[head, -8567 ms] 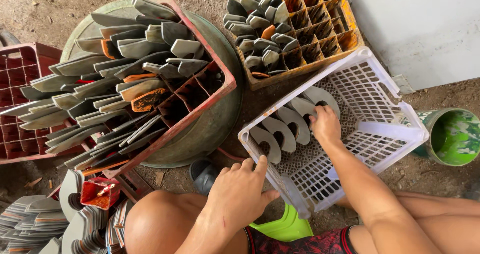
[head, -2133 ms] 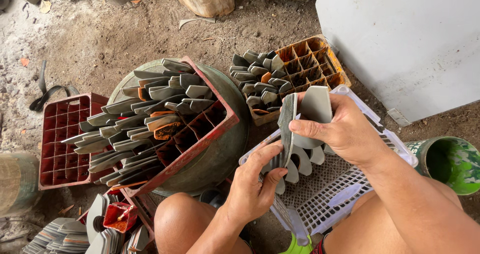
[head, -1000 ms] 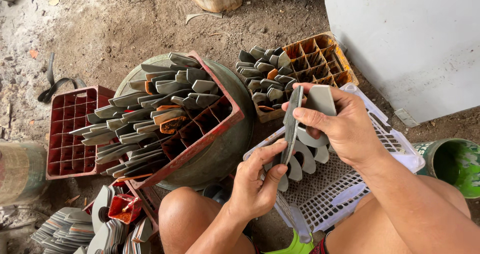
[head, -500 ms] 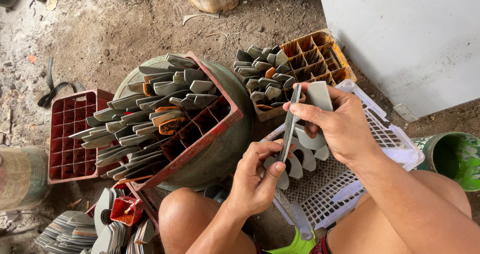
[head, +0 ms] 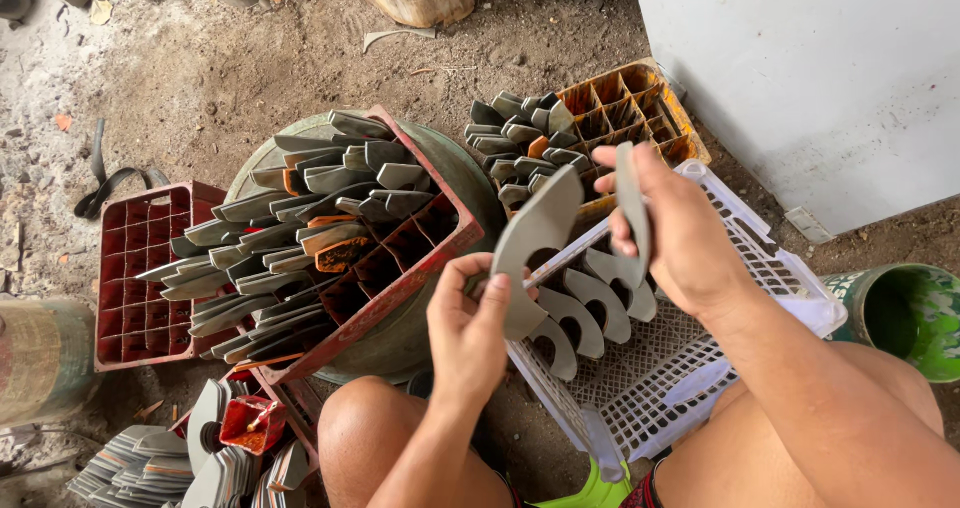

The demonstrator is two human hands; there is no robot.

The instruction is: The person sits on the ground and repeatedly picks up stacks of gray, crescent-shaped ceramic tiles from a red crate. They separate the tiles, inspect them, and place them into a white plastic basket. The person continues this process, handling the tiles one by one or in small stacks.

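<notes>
My left hand [head: 470, 333] grips a grey curved metal blade [head: 535, 238] by its lower end, above the near corner of a white plastic basket [head: 760, 268]. Just to the right, my right hand [head: 680, 233] is closed around another grey blade [head: 630, 203], seen edge-on over the basket. Several more curved blades [head: 585, 308] stand in a row inside the basket below both hands.
A red divided crate [head: 410, 268] full of grey blades leans on a green drum. An orange crate [head: 625, 108] with blades sits behind the basket, an empty red crate [head: 140, 268] at left. A green bucket [head: 905, 318] stands at right, a white panel [head: 830, 78] behind.
The two blades held together in my right hand have come apart. My left hand now holds one, turned flat toward me; my right hand keeps the other.
</notes>
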